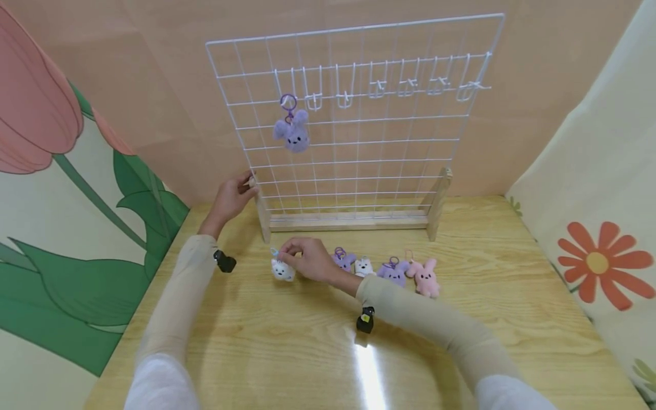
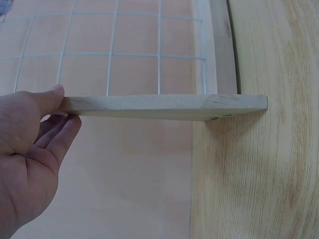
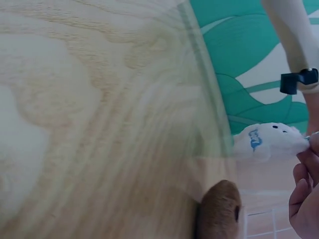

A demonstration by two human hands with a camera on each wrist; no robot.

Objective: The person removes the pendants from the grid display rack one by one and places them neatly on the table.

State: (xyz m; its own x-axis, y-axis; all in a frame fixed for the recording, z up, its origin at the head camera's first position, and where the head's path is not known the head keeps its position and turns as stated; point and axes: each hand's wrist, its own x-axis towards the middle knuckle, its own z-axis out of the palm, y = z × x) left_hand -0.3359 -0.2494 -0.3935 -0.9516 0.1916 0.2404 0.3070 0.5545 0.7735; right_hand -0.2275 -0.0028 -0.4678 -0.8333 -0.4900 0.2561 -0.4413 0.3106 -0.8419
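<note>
My left hand [image 1: 230, 199] pinches the top end of the left wooden upright [image 2: 149, 104] of a white wire grid rack [image 1: 353, 28]. Thumb and fingers lie on either side of the wood in the left wrist view. Low over the table, my right hand [image 1: 310, 259] holds a small white plush keychain [image 1: 282, 270] by its top, near a light blue ring. The right wrist view shows this plush [image 3: 271, 142] hanging from the fingertips, with blue marks on its body. A purple bunny keychain [image 1: 297, 136] hangs on the leftmost hook.
Several white hooks [image 1: 378, 88] line the grid's upper part. Right of my right hand lie two purple plushes [image 1: 393, 274], a white one [image 1: 364, 266] and a pink one [image 1: 426, 278]. A brown furry plush [image 3: 221, 209] shows in the right wrist view.
</note>
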